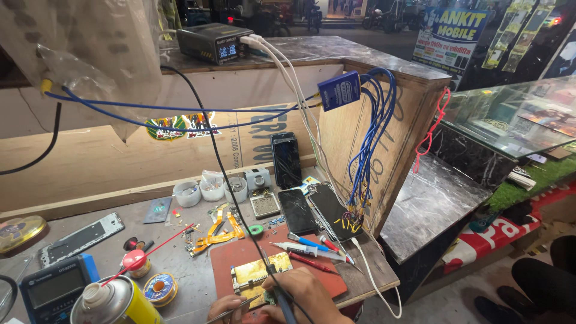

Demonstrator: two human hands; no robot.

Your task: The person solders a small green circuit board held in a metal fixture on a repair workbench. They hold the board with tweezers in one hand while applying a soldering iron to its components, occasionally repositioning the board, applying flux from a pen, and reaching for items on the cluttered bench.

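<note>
A gold-coloured circuit board lies on a rust-red mat near the front edge of the grey table. A dark soldering iron trails a black cable. At the front left corner stand a yellow spray can and a blue meter. Blue wires hang by the right edge.

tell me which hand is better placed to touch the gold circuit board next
Right, probably: the right hand holds the soldering iron over the circuit board; the left hand holds tweezers at its edge.
</note>
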